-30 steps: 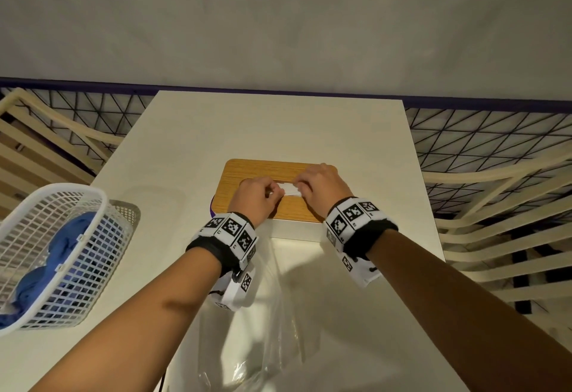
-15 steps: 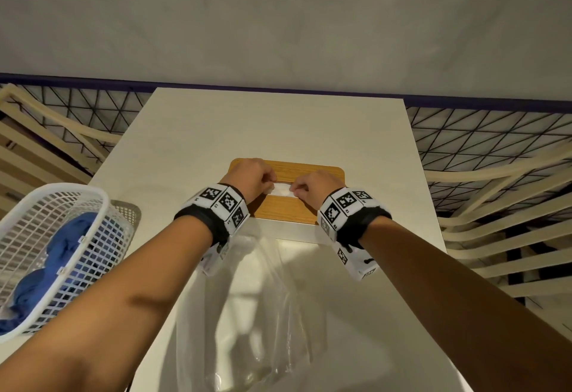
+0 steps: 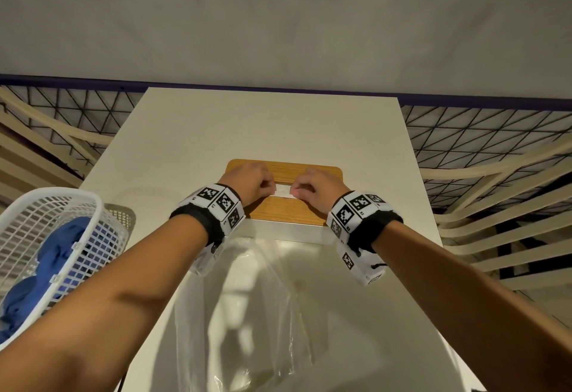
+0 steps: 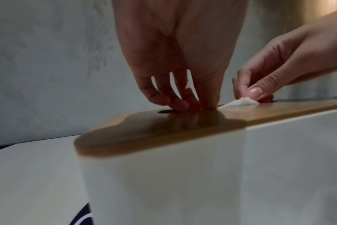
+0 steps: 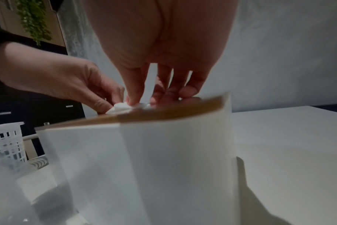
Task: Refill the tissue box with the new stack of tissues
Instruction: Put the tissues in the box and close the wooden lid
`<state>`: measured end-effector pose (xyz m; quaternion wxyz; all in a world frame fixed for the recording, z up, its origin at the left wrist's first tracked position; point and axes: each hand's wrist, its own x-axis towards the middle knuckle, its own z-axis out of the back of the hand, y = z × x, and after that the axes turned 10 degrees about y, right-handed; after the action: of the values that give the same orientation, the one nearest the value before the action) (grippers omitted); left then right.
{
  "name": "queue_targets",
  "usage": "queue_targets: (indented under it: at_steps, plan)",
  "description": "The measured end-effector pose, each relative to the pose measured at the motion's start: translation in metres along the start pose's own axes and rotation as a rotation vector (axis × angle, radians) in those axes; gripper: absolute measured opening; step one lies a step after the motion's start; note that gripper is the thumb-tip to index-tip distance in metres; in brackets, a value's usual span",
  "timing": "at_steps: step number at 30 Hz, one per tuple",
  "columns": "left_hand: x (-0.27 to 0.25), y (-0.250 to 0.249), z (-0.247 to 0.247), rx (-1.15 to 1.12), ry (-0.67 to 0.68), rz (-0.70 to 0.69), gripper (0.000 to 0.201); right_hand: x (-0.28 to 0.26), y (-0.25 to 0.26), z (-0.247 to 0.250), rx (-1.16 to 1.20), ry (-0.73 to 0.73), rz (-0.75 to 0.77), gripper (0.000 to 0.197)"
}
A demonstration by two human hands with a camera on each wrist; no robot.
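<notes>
Standing upright mid-surface: white tissue box with wooden lid on top. Resting on that lid, left hand and right hand, fingers curled narrow, both pinching the white tissue poking up through the lid's slot. Lying nearer on the surface, clear plastic wrap; sitting at left, white basket holding blue cloth.

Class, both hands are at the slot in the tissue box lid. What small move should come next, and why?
Probably draw the tissue gently upward. The wooden lid is already on the box, and the left hand and right hand pinch only a small tuft at the slot.
</notes>
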<state>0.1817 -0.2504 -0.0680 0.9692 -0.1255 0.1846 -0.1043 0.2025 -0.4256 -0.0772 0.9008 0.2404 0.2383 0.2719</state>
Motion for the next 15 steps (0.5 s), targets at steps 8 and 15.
queue_targets:
  at_steps: [8,15]
  plan:
    - [-0.012,-0.002,-0.008,-0.012,-0.179,-0.102,0.020,0.001,0.003,0.002,0.125,-0.062,-0.021,0.014]
    - [-0.015,0.005,-0.013,-0.113,-0.112,-0.104,0.014,0.004,0.006,0.002,0.090,-0.038,-0.099,0.026]
